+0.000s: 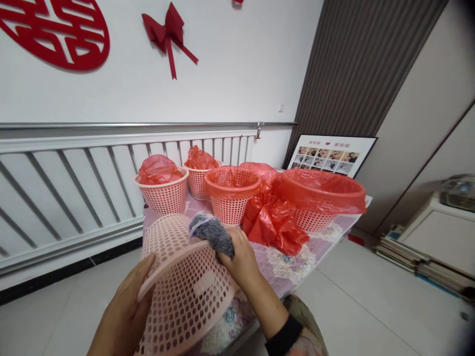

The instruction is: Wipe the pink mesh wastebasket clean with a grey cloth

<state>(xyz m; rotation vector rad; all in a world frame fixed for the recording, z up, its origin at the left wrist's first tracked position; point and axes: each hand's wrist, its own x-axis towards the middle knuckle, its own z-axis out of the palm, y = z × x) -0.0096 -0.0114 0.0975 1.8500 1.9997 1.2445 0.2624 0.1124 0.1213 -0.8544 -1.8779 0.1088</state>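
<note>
A person's left hand (126, 311) is clamped on the rim of a pink mesh basket (185, 296), tilted over the near left corner of the surface (285, 269), while the right hand (239, 257), its grip tight on a gray cloth (213, 232), presses the cloth to that rim. Beyond, crumpled red plastic (274, 227) lies between a red-lined basket (230, 210) and a wide lined basket (315, 220) toward the surface's far right corner. Two baskets holding bunched red plastic, a left basket (163, 195) and a rear basket (198, 183), stand near the far left corner. Behind are a white radiator (67, 193), a photo board (334, 148) and a red bow (168, 32) on the wall.
</note>
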